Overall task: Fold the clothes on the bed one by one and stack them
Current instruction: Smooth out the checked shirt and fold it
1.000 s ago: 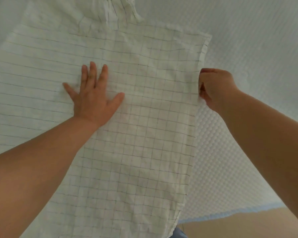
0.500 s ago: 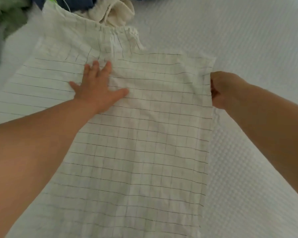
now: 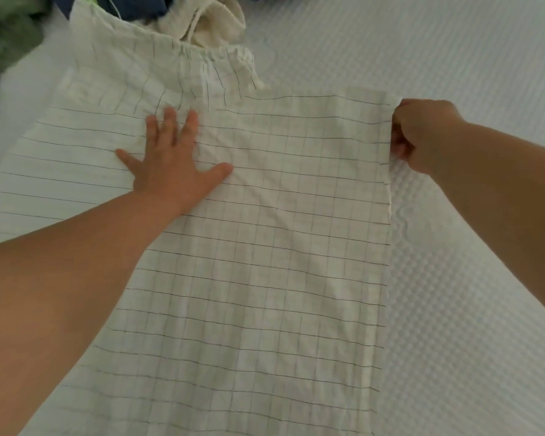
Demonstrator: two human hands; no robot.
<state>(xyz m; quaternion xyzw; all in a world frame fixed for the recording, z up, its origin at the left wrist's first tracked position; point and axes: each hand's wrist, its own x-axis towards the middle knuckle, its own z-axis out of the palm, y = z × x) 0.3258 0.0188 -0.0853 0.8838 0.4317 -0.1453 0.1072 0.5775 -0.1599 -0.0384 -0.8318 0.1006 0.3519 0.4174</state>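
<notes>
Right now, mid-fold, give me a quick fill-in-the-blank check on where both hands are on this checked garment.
1. The left hand lies ____ on the checked garment, fingers spread.
2. The right hand is closed on the garment's ____ edge.
3. The garment lies on a ____ textured bed cover.
4. Beyond the gathered waistband lies a ____ of other clothes.

Missing words: flat; right; white; pile

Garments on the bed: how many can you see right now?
4, at least: the checked garment spread under both hands, a cream garment behind its top edge, a blue garment beside that, a green garment far left. More may lie out of frame.
</notes>
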